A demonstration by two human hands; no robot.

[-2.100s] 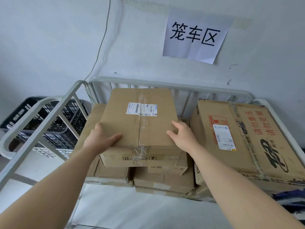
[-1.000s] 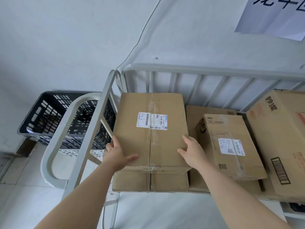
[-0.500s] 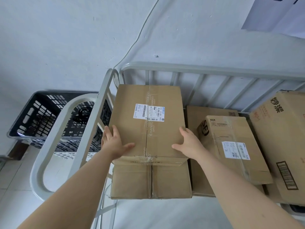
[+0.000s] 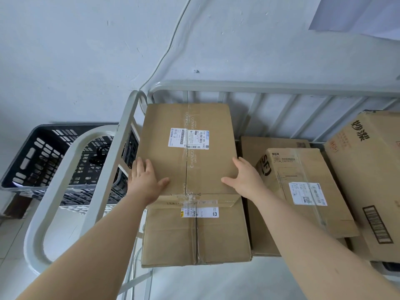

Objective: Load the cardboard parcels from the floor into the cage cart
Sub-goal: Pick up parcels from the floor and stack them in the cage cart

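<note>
A cardboard parcel (image 4: pixel 186 118) with a white label lies on top of a second cardboard parcel (image 4: pixel 194 237) at the left end of the cage cart (image 4: pixel 270 86). My left hand (image 4: pixel 144 180) lies flat on its near left corner, fingers straight and spread. My right hand (image 4: pixel 243 177) rests flat on its near right edge, fingers extended. Neither hand curls round the box.
To the right in the cart are an SF-marked parcel (image 4: pixel 303 169) on a flat box (image 4: pixel 275 141) and a large printed carton (image 4: pixel 372 169). A black slotted crate (image 4: pixel 43 156) stands left of the cart's side rail (image 4: pixel 65 169). A wall is behind.
The labelled parcel has gone from held in the air to lying on the lower box, slid back toward the cart's rear bars. My hands went from gripping its sides to lying flat on top.
</note>
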